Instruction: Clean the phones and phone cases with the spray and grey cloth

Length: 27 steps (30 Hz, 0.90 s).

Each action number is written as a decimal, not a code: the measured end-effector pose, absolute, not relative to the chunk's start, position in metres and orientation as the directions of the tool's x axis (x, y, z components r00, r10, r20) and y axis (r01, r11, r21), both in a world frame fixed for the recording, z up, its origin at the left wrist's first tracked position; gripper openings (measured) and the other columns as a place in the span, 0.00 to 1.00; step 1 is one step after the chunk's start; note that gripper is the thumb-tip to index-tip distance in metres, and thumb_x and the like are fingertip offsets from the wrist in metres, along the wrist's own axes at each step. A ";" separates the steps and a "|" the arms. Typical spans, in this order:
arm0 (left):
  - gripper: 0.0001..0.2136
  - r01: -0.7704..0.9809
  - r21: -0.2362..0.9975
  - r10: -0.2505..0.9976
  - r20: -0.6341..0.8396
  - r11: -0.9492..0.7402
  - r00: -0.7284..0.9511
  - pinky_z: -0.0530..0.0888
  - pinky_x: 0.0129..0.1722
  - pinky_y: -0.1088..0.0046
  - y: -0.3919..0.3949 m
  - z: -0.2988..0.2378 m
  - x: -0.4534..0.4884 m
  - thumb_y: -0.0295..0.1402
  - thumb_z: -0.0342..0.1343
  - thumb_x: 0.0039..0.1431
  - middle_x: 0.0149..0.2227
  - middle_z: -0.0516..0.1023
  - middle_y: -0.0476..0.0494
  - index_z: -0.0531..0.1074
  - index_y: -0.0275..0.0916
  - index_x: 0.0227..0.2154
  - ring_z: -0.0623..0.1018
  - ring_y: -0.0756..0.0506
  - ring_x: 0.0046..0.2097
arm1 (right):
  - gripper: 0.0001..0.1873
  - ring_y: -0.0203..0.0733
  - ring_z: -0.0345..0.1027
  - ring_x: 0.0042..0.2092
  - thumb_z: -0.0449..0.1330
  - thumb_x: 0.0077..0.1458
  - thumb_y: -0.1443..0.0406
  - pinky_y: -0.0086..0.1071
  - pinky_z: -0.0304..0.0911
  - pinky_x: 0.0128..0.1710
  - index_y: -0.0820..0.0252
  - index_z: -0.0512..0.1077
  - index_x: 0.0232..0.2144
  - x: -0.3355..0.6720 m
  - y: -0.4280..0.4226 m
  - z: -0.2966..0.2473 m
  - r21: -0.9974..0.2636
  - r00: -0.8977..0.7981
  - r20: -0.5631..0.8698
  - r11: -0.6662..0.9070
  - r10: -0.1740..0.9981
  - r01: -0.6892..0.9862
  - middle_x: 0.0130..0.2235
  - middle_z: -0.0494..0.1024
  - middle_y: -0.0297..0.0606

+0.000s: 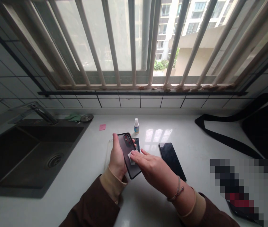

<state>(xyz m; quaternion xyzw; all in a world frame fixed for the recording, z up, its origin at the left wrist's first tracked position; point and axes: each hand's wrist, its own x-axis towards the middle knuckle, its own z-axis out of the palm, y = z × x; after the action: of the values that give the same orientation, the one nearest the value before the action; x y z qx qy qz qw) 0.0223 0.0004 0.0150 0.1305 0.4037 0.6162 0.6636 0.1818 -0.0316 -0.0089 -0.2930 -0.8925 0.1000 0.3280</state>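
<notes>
My left hand [117, 157] is closed around a phone case [129, 168] with a black rim and a smoky, see-through back. Reddish spots show through its camera cutout. The case is tilted above the counter. My right hand [149, 164] presses a small white wipe [131, 158] against the case's back with its fingertips. Partly hidden behind the case, another phone-like item [137, 142] lies on the counter. To the left of my left hand is the edge of a clear case [108, 153]. A black phone [171, 159] lies flat beyond my right wrist.
A small white-capped bottle [136, 126] stands behind the case on the white counter [77, 176]. Left of it lies a pink paper slip [102, 127]. A dark sink [34, 157] with a faucet [43, 112] is at left. On the right are a black strap [224, 136] and a pixelated patch.
</notes>
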 end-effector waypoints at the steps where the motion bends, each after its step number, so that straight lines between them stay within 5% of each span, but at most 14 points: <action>1: 0.33 -0.716 0.653 0.919 -0.391 0.246 -0.041 0.81 0.33 0.64 -0.001 0.014 0.025 0.66 0.50 0.63 0.28 0.81 0.40 0.78 0.37 0.35 0.81 0.42 0.28 | 0.26 0.45 0.72 0.64 0.52 0.65 0.79 0.43 0.63 0.70 0.66 0.72 0.62 0.182 -0.031 -0.009 -0.360 -0.608 0.528 0.805 0.593 0.472 0.61 0.78 0.49; 7: 0.31 -0.697 0.488 0.841 -0.421 0.525 0.339 0.81 0.49 0.59 -0.009 0.009 0.042 0.60 0.49 0.68 0.35 0.84 0.33 0.79 0.34 0.42 0.85 0.36 0.42 | 0.29 0.46 0.68 0.67 0.50 0.65 0.80 0.46 0.63 0.71 0.67 0.69 0.65 0.186 -0.024 -0.014 -0.307 -0.531 0.564 0.758 0.632 0.576 0.65 0.74 0.53; 12: 0.24 -0.707 0.525 0.879 -0.334 0.474 0.341 0.78 0.56 0.59 -0.009 0.006 0.048 0.52 0.50 0.72 0.41 0.85 0.32 0.79 0.35 0.48 0.85 0.37 0.47 | 0.33 0.47 0.69 0.67 0.49 0.64 0.82 0.49 0.65 0.69 0.62 0.65 0.69 0.188 -0.021 -0.017 -0.334 -0.450 0.600 0.718 0.661 0.610 0.64 0.75 0.50; 18: 0.32 -0.717 0.505 0.865 -0.408 0.481 0.293 0.82 0.48 0.57 -0.008 0.010 0.040 0.61 0.48 0.68 0.34 0.84 0.32 0.79 0.33 0.41 0.85 0.36 0.40 | 0.29 0.47 0.73 0.64 0.51 0.64 0.80 0.45 0.66 0.69 0.64 0.71 0.64 0.185 -0.025 -0.012 -0.359 -0.522 0.574 0.767 0.631 0.533 0.62 0.78 0.50; 27: 0.35 -0.718 0.575 0.880 -0.462 0.392 0.110 0.81 0.35 0.65 -0.008 0.014 0.038 0.64 0.47 0.66 0.29 0.81 0.35 0.78 0.31 0.34 0.82 0.41 0.29 | 0.21 0.44 0.79 0.58 0.53 0.70 0.72 0.40 0.72 0.63 0.54 0.74 0.59 0.190 -0.035 0.011 -0.643 -0.479 0.517 0.691 0.709 0.329 0.57 0.82 0.39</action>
<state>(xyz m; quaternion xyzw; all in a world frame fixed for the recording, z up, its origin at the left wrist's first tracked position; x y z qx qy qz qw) 0.0376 -0.0084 0.0138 0.1039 0.3893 0.5416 0.7378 0.1900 -0.0347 0.0109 -0.3137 -0.8270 0.2363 0.4023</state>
